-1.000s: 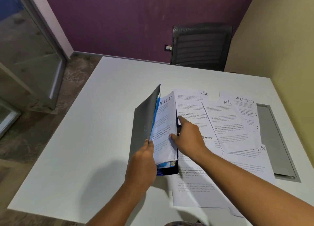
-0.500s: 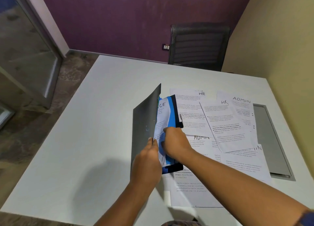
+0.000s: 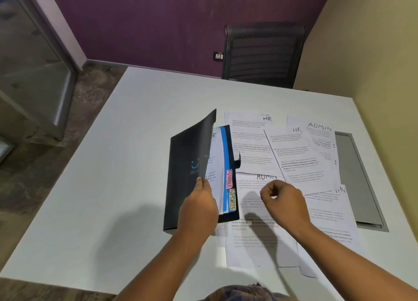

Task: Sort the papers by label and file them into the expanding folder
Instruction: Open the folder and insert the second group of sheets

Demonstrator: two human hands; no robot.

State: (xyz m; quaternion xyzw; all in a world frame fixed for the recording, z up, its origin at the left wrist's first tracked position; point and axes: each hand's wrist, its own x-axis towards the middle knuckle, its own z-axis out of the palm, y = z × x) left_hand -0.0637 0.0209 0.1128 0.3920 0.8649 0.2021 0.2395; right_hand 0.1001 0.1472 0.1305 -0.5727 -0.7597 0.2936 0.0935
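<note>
A black expanding folder (image 3: 187, 169) lies on the white table (image 3: 126, 187), its front cover lifted. My left hand (image 3: 199, 208) grips that cover at its lower edge. Inside sit a white sheet (image 3: 216, 176) and a blue divider (image 3: 224, 164) with a pink FINANCE tab (image 3: 229, 179) and an orange SPORTS tab (image 3: 232, 199). My right hand (image 3: 283, 201) hovers to the right of the folder, fingers curled, holding nothing. Beneath and beyond it lie loose papers: two marked HR (image 3: 294, 155), others marked ADMIN (image 3: 319, 133).
A black mesh chair (image 3: 263, 53) stands at the table's far side against the purple wall. A grey cable hatch (image 3: 355, 176) is set into the table at the right, next to the beige wall. A glass door is at the left.
My right hand pushed the FINANCE sheet down into the folder, let go, and pulled back to the right. The left hand still holds the cover open.
</note>
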